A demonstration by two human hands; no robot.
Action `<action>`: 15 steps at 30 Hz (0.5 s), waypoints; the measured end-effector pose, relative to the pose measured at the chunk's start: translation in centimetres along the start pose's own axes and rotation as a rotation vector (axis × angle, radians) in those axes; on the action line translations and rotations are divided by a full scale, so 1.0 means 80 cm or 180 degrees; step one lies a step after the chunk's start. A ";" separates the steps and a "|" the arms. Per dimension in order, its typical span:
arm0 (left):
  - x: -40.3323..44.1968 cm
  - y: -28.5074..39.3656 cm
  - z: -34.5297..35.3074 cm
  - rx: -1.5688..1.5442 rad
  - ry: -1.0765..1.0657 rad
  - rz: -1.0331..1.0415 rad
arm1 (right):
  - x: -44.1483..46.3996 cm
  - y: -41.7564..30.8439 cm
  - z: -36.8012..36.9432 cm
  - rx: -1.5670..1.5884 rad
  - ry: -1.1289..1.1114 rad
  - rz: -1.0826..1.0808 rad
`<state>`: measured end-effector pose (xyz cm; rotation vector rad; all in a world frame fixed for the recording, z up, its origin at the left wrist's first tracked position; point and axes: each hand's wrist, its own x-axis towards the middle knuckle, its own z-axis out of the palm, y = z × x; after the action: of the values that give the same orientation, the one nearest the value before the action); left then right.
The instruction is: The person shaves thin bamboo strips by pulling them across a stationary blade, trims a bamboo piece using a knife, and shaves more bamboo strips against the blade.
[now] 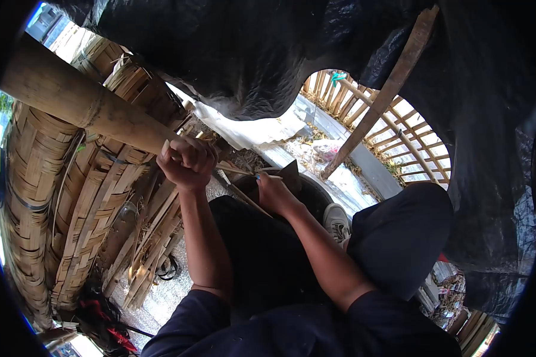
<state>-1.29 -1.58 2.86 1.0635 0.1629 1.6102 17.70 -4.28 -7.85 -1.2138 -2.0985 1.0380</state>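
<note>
A thick bamboo pole (92, 110) slants from the upper left down to my left hand (189, 162). The fingers of that hand are curled closed at the pole's lower end; whether they grip the pole or something thinner is unclear. To its right, my right hand (272, 193) is closed around a thin bamboo strip (235, 168), near my knees. A small blue spot shows at its fingertips. Below and beyond the right hand is a dark round container (315, 193), with a dark pointed piece (290, 172) standing at its rim.
Woven bamboo rolls (39, 208) stand at the left, beside loose split strips (152, 256). Black plastic sheeting (238, 59) hangs ahead and at the right. A flat wooden slat (387, 95) slopes before a bamboo lattice (399, 131). My shoe (336, 223) is by the container.
</note>
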 end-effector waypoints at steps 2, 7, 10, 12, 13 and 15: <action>0.004 -0.002 0.002 0.0055 0.0030 0.0108 | 0.001 -0.010 -0.008 -0.0085 -0.0230 0.0227; 0.002 -0.004 0.006 -0.0087 0.0160 0.0172 | -0.008 -0.014 0.003 -0.0438 -0.0267 0.0226; 0.003 -0.002 0.004 -0.0133 0.0049 0.0217 | -0.007 0.028 0.011 -0.0096 -0.0206 0.0508; 0.005 -0.002 0.001 -0.0071 0.0065 0.0274 | -0.004 0.027 0.014 -0.0386 -0.0182 0.0045; 0.003 -0.002 0.001 -0.0017 0.0109 0.0298 | 0.000 -0.003 0.003 -0.0198 -0.0317 0.0236; 0.003 -0.003 0.005 0.0000 0.0112 0.0263 | 0.001 -0.038 -0.018 -0.0192 -0.0335 0.0243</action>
<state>-0.87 -1.49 3.06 1.0542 0.1440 1.7038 17.18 -4.66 -4.57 -1.3038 -2.1928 1.1014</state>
